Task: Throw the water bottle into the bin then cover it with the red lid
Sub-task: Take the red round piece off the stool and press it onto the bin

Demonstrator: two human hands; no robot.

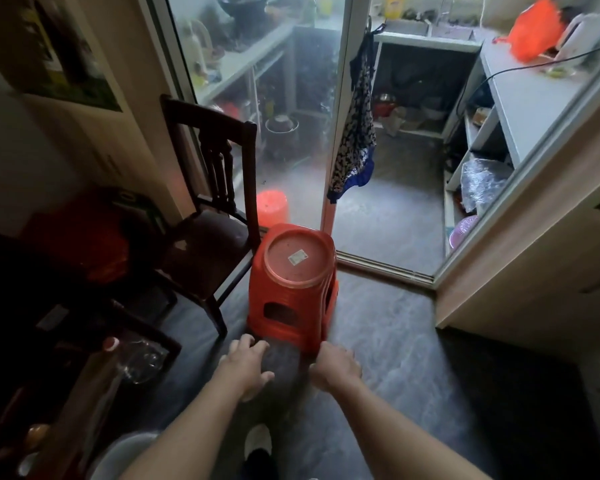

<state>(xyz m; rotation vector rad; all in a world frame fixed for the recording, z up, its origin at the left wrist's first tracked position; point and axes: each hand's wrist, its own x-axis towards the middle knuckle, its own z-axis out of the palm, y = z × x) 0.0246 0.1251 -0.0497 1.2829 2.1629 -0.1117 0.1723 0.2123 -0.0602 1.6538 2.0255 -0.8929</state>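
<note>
Both hands, left hand [248,363] and right hand [333,367], fingers spread, empty, just short of red lid [298,258] atop bin [284,313].

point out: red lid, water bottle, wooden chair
red lid [297,258]: head view, flat centre by the white sticker.
water bottle [97,382]: head view, clear body below the cap.
wooden chair [201,244]: head view, dark seat.

Dim room, dark grey mottled floor [378,358]. Dark wooden chair [208,209] stood left of centre, against a beige wall [94,140]. Sliding glass door [257,98] filled the upper middle, hazy daylight behind it. Patterned cloth [355,133] hung on its frame. Pale shelving [520,95] ran down the upper right. Beige cabinet [520,271] at right.
</note>
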